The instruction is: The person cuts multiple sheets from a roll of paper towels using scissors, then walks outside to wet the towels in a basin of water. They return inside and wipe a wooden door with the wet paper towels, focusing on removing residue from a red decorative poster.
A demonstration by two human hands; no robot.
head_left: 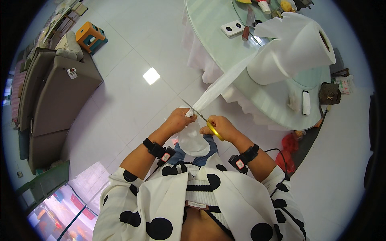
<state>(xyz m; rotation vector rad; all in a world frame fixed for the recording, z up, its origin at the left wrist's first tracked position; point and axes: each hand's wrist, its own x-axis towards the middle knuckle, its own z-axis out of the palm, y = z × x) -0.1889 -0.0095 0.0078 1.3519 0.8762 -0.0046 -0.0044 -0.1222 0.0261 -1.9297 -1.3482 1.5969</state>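
Observation:
My left hand (179, 120) is closed on a gathered strip of thin white cloth-like sheet (219, 89). The strip runs up and right to a large white roll (283, 60) lying on the round table. Below my fingers, a loose white end (194, 141) hangs down in front of my legs. In my right hand (223, 127) is a pair of scissors with yellow handles (216, 132). Their blades cross the strip just beside my left fingers. How far apart the blades are is hard to make out.
The round glass-topped table (213, 40) has a pale frilled cloth. On it lie a knife with a brown handle (245, 33), a white two-dot box (232, 28) and a phone-like slab (306, 103). A brown sofa (66, 92) and orange stool (89, 36) stand left. Red bags (288, 148) are right.

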